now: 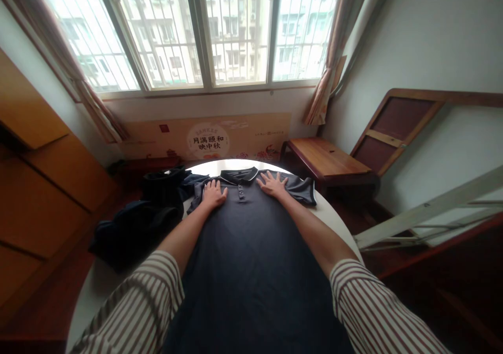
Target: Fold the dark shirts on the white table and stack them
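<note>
- Shirt, nearest us: buttoned side up across the white table, collar at the far end.
- Dark clothes: heaped left of it.
- Our left hand and right hand: palms down, fingers apart, below the collar.

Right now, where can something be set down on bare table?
Bare table shows at right between the right forearm and the rim, and near left between the dark clothes and the left striped sleeve. The polo shirt, under the left hand and right hand, crowds the middle.
</note>
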